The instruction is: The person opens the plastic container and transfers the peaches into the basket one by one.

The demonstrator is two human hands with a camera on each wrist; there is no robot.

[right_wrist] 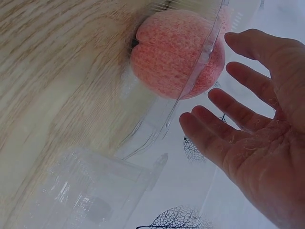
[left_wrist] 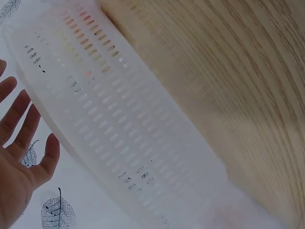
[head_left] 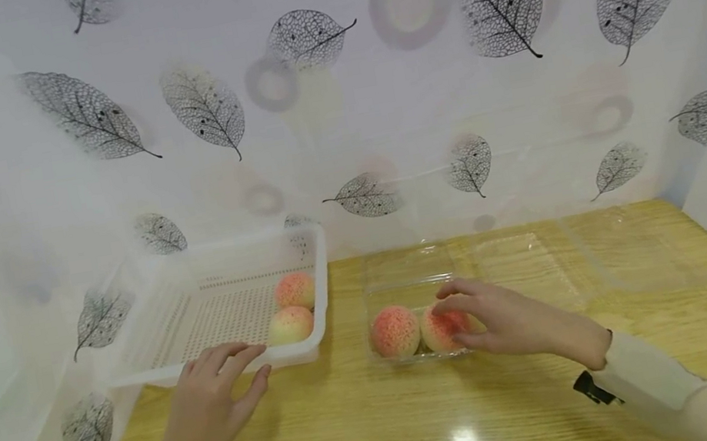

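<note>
My right hand [head_left: 510,317] hovers at the right-hand peach [head_left: 441,334] in a clear plastic clamshell box [head_left: 407,268], its fingers spread and loosely bent. In the right wrist view this pink, speckled peach [right_wrist: 167,57] sits inside the box wall, fingertips just beyond the rim. Beside it in the box lies another peach [head_left: 395,332]. My left hand [head_left: 211,400] is at the front rim of a white perforated basket [head_left: 322,272], fingers relaxed and holding nothing. At the basket's right end lie two peaches, one behind [head_left: 295,291] and one in front [head_left: 292,326].
Right of the box stand more clear plastic containers [head_left: 523,270], hard to make out against the wood-grain table [head_left: 375,435]. A white curtain [head_left: 351,119] with a leaf print hangs behind and at both sides, close to the basket's back and left.
</note>
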